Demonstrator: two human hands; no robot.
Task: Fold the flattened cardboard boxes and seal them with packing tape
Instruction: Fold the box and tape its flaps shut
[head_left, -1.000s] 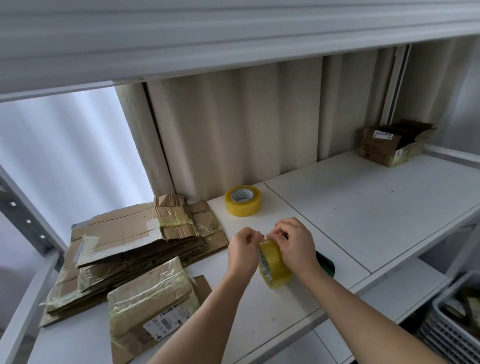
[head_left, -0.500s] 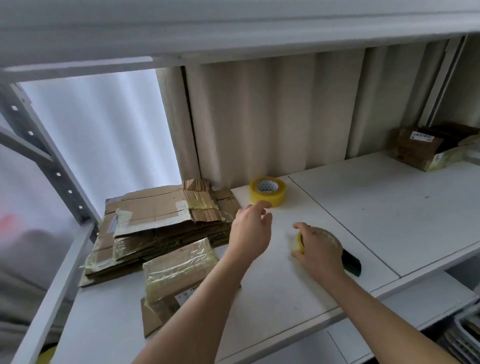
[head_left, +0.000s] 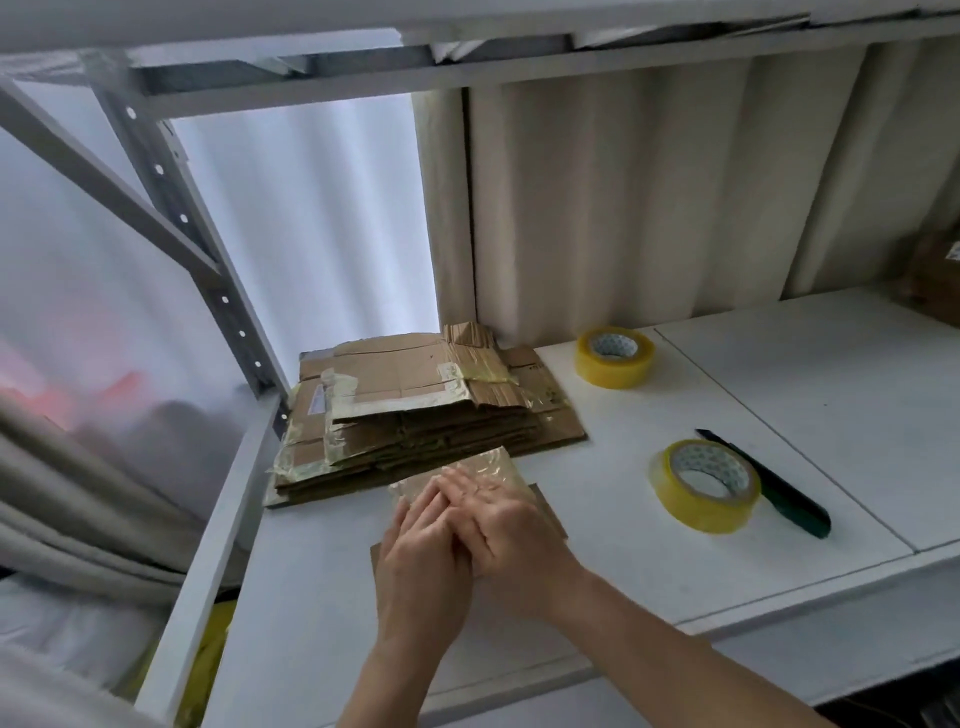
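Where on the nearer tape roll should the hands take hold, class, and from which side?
Grip the nearer tape roll across its outer yellow rim, coming from above. It lies flat on the shelf with its hole facing up, and the dark green cutter lies close along its right side, so the left side is freer.

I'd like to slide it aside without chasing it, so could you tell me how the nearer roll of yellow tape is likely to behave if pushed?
The nearer tape roll lies flat on the shelf, so it should slide, not roll. Its hollow core suggests it is fairly light. Pushed right, it would probably nudge the dark green cutter beside it.
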